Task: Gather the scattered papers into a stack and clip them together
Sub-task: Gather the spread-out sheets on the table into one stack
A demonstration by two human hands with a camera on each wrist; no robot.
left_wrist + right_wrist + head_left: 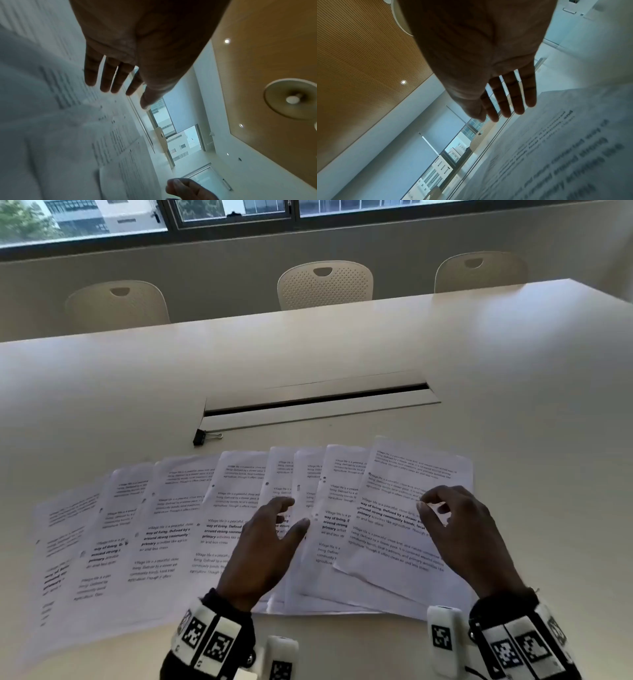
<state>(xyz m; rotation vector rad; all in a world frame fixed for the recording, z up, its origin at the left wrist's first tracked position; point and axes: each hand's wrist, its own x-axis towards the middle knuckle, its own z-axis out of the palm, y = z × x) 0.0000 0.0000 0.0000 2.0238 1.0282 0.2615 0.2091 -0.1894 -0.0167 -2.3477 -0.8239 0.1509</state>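
Note:
Several printed white sheets lie fanned and overlapping across the near part of the white table. The rightmost sheet is on top. A black binder clip sits beyond the fan, to the left. My left hand is over the middle sheets with fingers stretched and nothing in it; in the left wrist view the left hand shows straight fingers above the papers. My right hand hovers over the rightmost sheet, fingers loosely bent and empty. The right wrist view shows the right hand over that sheet.
A long cable slot with a flap runs across the table just beyond the clip. Pale chairs stand along the far edge under a row of windows. Bare tabletop extends to the right and behind the papers.

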